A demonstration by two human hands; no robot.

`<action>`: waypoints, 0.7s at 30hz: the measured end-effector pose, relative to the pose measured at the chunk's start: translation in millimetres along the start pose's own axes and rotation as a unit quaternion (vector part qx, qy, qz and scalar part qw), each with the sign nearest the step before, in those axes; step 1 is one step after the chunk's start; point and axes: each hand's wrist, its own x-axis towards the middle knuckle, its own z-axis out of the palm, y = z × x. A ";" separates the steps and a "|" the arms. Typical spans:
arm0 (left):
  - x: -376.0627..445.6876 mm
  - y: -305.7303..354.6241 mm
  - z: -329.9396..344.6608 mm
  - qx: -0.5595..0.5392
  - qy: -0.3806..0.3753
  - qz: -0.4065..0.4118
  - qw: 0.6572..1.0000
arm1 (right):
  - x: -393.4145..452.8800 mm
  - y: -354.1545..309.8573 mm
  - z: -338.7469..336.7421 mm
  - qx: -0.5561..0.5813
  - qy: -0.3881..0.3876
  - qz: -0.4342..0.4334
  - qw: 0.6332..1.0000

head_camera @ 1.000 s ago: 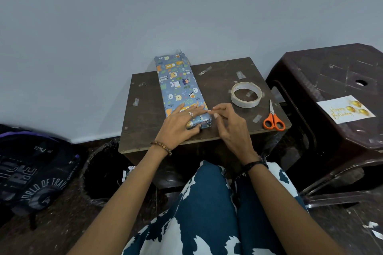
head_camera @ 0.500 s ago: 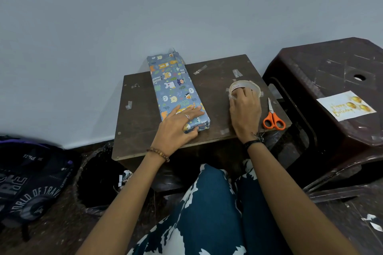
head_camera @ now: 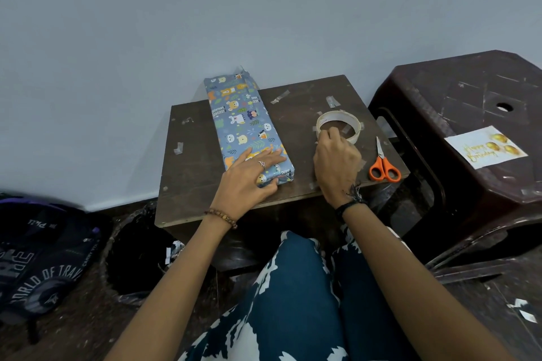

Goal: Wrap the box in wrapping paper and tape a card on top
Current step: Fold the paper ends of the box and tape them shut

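A long box (head_camera: 243, 123) wrapped in blue cartoon-animal paper lies on the small brown table (head_camera: 196, 173), its far end against the wall. My left hand (head_camera: 252, 176) rests flat on the box's near end, fingers straight. My right hand (head_camera: 337, 161) pinches at the near rim of the clear tape roll (head_camera: 340, 124), which lies flat on the table. A white "Happy Birthday" card (head_camera: 485, 149) with gold balloons lies on the dark plastic stool (head_camera: 469, 97) to the right.
Orange-handled scissors (head_camera: 382, 164) lie near the table's right edge. Short tape strips are stuck around the tabletop. A dark bin (head_camera: 135, 261) and a black backpack (head_camera: 41, 258) sit on the floor at left. My patterned lap is below the table.
My right hand left the box's near end, moved right onto the tape roll, and now pinches at its rim. My left hand stayed on the box.
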 end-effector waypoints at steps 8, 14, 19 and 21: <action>2.2 -1.4 -0.8 -0.003 -0.018 -0.002 1.000 | -7.1 1.1 -15.4 0.081 0.048 0.004 0.996; 2.1 0.3 -1.7 -0.008 -0.021 -0.009 1.000 | -8.2 -2.7 -11.4 0.096 0.071 0.006 0.993; 2.4 1.5 -2.7 -0.011 -0.026 -0.009 1.000 | -20.8 7.0 -7.1 0.233 -0.005 0.025 0.972; 2.8 1.8 -4.1 -0.008 -0.031 -0.006 0.999 | -26.8 13.0 -11.2 0.373 -0.049 0.062 0.925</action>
